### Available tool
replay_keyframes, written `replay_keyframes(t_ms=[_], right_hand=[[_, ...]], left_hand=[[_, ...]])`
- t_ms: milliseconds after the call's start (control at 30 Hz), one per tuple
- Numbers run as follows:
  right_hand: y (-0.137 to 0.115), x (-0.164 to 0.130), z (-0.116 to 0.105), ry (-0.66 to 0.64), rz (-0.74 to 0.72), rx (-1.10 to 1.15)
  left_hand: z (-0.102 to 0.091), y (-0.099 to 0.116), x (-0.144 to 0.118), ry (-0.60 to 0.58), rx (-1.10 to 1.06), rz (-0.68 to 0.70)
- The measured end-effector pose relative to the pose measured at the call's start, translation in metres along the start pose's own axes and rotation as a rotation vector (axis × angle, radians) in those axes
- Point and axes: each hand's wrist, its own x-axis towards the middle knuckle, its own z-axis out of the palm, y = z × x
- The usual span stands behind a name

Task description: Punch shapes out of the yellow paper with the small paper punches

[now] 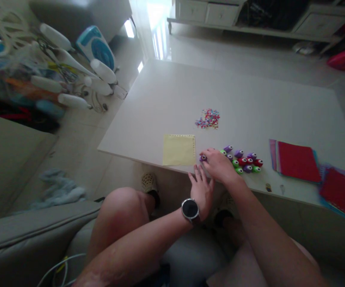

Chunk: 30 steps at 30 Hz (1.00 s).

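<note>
My right hand [217, 162] is closed over the table near its front edge, fingertips on a small purple piece [203, 158] with a white-ringed dark end like an eye. My left hand [201, 185], below a wrist with a round dark watch [190, 209], has its fingers spread at the table edge, close to the purple piece and empty. Left of both hands lies a flat yellow square sheet [178, 150] with small holes along its top and right edges. Right beside my right hand sits a cluster of similar purple, green and red pieces [243, 161], partly hidden behind it.
A pile of tiny multicoloured bits [209, 118] lies farther back on the white table [244, 95]. To the right are two stacks of coloured sheets, red on top [298, 160] [343, 192]. A small gold item [268, 187] and a clear one [282, 189] lie near the edge.
</note>
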Motion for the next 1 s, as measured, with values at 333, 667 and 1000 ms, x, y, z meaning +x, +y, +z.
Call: replay_keyframes(t_ms=[333,667,1000], right_hand=[[0.001,0.003,-0.001,-0.062,0.041,0.039],[0.014,0.004,0.013,-0.002,0.028,0.089],[0.015,0.000,0.017,0.014,0.032,0.077]], left_hand=[[-0.007,-0.007,-0.002,-0.015,0.038,0.031],[-0.019,-0.070,0.008,0.150,-0.043,0.078],[-0.041,-0.098,0.007,0.069,-0.121,0.108]])
